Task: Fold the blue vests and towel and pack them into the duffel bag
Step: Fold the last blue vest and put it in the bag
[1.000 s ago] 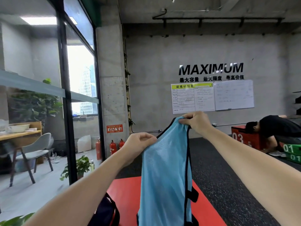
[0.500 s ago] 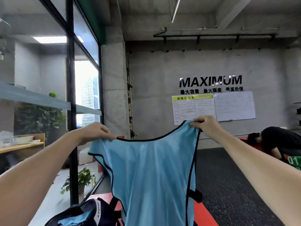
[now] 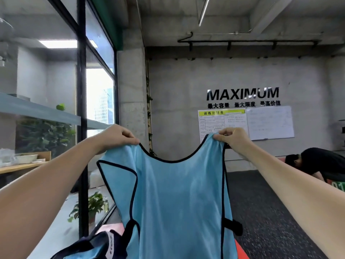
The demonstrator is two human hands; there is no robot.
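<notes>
A light blue vest [image 3: 177, 199] with dark piping hangs spread out in front of me at chest height. My left hand [image 3: 115, 136] pinches its left shoulder strap and my right hand [image 3: 234, 136] pinches the right strap, with the neckline curving between them. Below at the left, the dark navy duffel bag [image 3: 97, 245] lies open with some blue fabric showing inside. The vest's lower part runs out of the frame. No towel is visible.
A red mat [image 3: 112, 228] lies under the bag on a black speckled floor [image 3: 270, 212]. A glass wall [image 3: 82, 128] with a potted plant [image 3: 93, 206] stands at the left. A person in black [image 3: 321, 161] bends over at the far right.
My left hand has pulled away from my right, spreading the bunched vest out flat; both hands sit level now. My view has tilted up, and the bag has come into sight at the bottom.
</notes>
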